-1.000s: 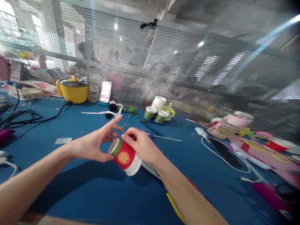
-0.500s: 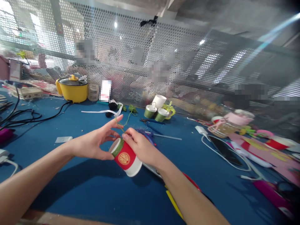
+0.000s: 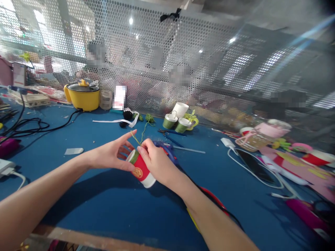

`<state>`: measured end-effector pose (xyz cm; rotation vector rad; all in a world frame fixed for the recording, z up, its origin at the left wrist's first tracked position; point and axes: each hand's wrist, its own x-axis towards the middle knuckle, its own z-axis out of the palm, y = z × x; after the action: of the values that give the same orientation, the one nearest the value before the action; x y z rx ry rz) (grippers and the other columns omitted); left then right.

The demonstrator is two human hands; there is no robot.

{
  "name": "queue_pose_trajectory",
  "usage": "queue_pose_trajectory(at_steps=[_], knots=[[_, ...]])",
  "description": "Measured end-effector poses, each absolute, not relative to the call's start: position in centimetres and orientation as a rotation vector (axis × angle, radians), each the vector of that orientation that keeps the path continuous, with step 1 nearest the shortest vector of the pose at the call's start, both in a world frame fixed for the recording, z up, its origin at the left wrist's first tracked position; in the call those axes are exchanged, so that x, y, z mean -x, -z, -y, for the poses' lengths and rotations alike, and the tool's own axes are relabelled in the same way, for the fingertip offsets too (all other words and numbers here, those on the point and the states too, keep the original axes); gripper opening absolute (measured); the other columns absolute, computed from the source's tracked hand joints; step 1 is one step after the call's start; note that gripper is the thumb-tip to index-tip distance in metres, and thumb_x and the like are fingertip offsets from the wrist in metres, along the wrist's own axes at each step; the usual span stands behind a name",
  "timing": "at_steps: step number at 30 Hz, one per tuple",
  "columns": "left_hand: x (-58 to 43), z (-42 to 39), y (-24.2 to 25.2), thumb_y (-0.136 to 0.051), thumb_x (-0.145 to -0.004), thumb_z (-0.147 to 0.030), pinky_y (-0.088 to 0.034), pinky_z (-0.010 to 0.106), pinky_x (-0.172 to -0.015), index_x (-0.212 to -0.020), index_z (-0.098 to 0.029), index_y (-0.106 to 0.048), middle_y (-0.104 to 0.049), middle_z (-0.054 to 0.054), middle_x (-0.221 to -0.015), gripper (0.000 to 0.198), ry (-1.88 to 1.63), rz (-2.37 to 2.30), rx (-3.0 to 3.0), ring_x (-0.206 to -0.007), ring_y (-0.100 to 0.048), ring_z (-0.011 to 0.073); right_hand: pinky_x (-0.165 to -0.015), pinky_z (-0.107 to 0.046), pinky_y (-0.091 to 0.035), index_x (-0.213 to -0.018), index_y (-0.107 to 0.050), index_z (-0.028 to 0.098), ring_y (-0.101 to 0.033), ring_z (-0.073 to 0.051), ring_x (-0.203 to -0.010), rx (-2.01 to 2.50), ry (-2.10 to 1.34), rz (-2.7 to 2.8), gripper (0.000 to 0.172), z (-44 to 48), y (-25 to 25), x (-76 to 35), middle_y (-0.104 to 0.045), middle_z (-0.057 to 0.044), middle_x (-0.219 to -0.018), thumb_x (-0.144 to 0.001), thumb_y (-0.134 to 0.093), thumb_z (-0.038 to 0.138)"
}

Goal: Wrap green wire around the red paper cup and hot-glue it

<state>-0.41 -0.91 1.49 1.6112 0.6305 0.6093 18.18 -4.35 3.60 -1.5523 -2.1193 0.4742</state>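
A red and white paper cup (image 3: 143, 171) with a gold emblem is held tilted above the table, its mouth toward the upper left. Green yarn (image 3: 134, 157) is wound in a band just below its rim. My left hand (image 3: 115, 153) grips the cup's mouth end, thumb on the red side near the emblem. The raised left index finger carries a strand that runs to my right hand (image 3: 157, 158). That hand is closed over the cup's upper side, thumb and fingers at the yarn. From there the strand leads back to a small green yarn ball (image 3: 150, 118).
Behind my hands stand green-wrapped cups (image 3: 170, 121) and a yellow pot (image 3: 83, 97). A blue glue gun (image 3: 167, 151) lies beyond my right hand, pliers (image 3: 171, 132) further back. On the right are a phone (image 3: 255, 166) with a white cable and a pink-lidded bottle (image 3: 264, 134).
The cup has turned in my hands, so its emblem now lies by my left thumb. The view has shifted slightly. Both hands stay at the cup.
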Motion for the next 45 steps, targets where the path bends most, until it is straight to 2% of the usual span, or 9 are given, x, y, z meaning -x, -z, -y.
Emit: queue_pose_trajectory(at_steps=[3, 9, 14, 24, 37, 45], knots=[[-0.1, 1.3, -1.4, -0.076, -0.063, -0.025, -0.048, 0.042, -0.081, -0.144, -0.029, -0.011, -0.049, 0.007, -0.109, 0.103, -0.609, -0.679, -1.562, -0.094, -0.056, 0.0212, -0.053, -0.027, -0.033, -0.084, -0.043, 0.021, -0.058, -0.018, -0.06, 1.576, -0.384, 2.175, 0.01, 4.5, -3.5, -17.8, -0.061, -0.003, -0.067, -0.092, -0.038, 0.024], [-0.5, 1.7, -1.6, -0.072, -0.065, -0.021, -0.048, 0.035, -0.076, -0.143, -0.03, -0.016, -0.05, 0.005, -0.105, 0.096, -0.633, -0.737, -1.499, -0.092, -0.054, 0.0192, -0.056, -0.029, -0.035, -0.086, -0.043, 0.02, -0.063, -0.022, -0.068, 1.618, -0.255, 2.277, 0.007, 4.8, -3.5, -17.1, -0.066, -0.009, -0.078, -0.092, -0.039, 0.02], [-0.6, 1.7, -1.3, -0.066, -0.066, -0.015, -0.047, 0.031, -0.07, -0.142, -0.03, -0.017, -0.052, 0.006, -0.106, 0.092, -0.664, -0.749, -1.475, -0.088, -0.055, 0.0174, -0.052, -0.028, -0.034, -0.084, -0.042, 0.021, -0.063, -0.022, -0.068, 1.595, -0.111, 2.319, 0.008, 4.8, -3.1, -16.8, -0.067, -0.009, -0.078, -0.092, -0.04, 0.02], [-0.7, 1.9, -1.9, -0.066, -0.062, -0.014, -0.048, 0.036, -0.073, -0.142, -0.028, -0.013, -0.049, 0.005, -0.105, 0.097, -0.617, -0.771, -1.509, -0.086, -0.057, 0.0183, -0.056, -0.029, -0.038, -0.085, -0.043, 0.02, -0.063, -0.022, -0.07, 1.583, -0.044, 2.338, 0.009, 4.6, -2.8, -16.9, -0.067, -0.01, -0.079, -0.092, -0.038, 0.021], [-1.3, 1.6, -0.3, -0.07, -0.065, -0.021, -0.048, 0.043, -0.081, -0.144, -0.027, -0.01, -0.049, 0.003, -0.101, 0.1, -0.696, -0.775, -1.636, -0.09, -0.056, 0.0203, -0.06, -0.029, -0.041, -0.082, -0.044, 0.02, -0.061, -0.021, -0.071, 1.517, -0.062, 2.309, 0.009, 4.4, -2.5, -17.1, -0.063, -0.007, -0.078, -0.09, -0.043, 0.016], [-1.1, 1.6, -0.4, -0.068, -0.064, -0.015, -0.048, 0.037, -0.079, -0.145, -0.026, -0.008, -0.048, 0.004, -0.101, 0.101, -0.697, -0.736, -1.676, -0.091, -0.054, 0.0194, -0.063, -0.029, -0.044, -0.079, -0.041, 0.022, -0.058, -0.019, -0.072, 1.433, -0.156, 2.232, 0.011, 4.2, -2.2, -17.3, -0.056, -0.006, -0.083, -0.09, -0.04, 0.02]])
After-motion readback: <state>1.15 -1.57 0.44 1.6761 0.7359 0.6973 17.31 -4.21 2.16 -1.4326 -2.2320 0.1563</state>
